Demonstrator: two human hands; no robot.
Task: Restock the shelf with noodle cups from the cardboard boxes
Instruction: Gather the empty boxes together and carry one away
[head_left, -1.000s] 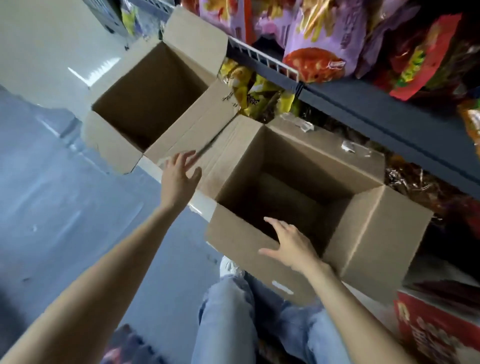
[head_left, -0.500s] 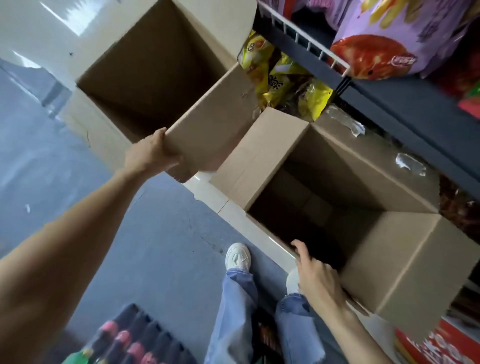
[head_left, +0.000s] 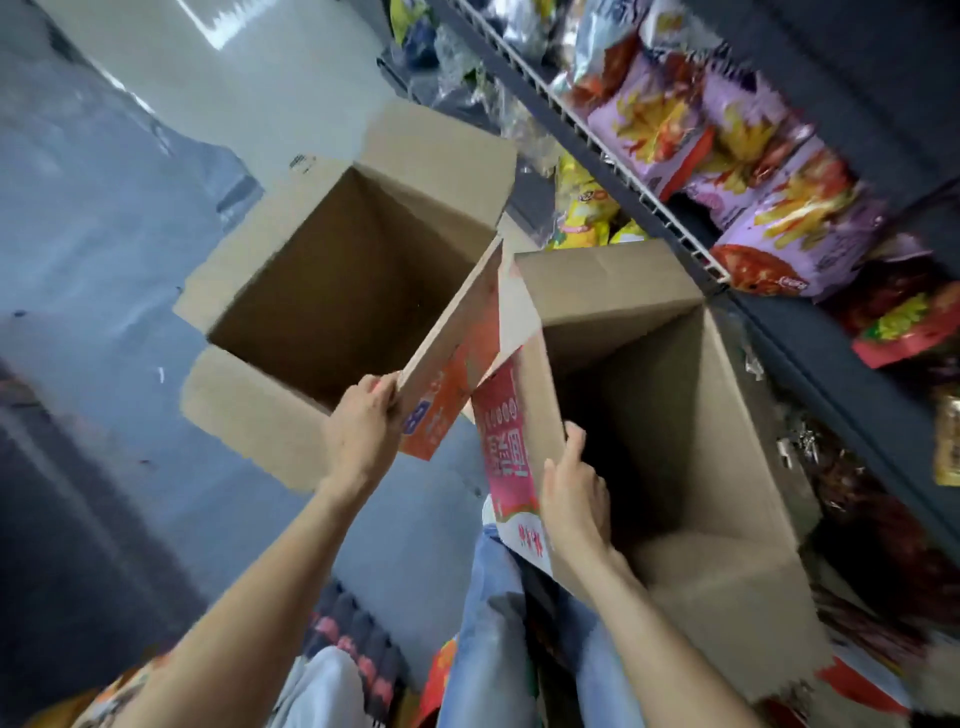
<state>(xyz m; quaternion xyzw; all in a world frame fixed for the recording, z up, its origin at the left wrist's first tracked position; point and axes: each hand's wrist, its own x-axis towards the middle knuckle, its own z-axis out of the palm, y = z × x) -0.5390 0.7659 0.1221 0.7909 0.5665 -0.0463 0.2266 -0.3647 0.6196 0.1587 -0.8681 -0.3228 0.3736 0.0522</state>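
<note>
Two open cardboard boxes are lifted off the floor, both showing bare brown insides and no noodle cups. My left hand (head_left: 361, 434) grips the near right flap of the left box (head_left: 332, 280), its orange printed side turned toward me. My right hand (head_left: 574, 499) grips the near left wall of the right box (head_left: 691, 415), which shows red and white print outside. The two boxes touch at their adjoining flaps. The dark shelf (head_left: 810, 353) runs along the right.
Purple, yellow and red snack bags (head_left: 748, 156) fill the shelf behind a white wire rail (head_left: 597, 140). Grey floor (head_left: 93, 270) lies to the left. My jeans-clad legs (head_left: 488, 623) are below, with a pack of bottles (head_left: 358, 649) by them.
Both boxes have come up off the floor and tilted, showing their printed sides. My right hand moved from the right box's front edge to its left wall. The view swung upward.
</note>
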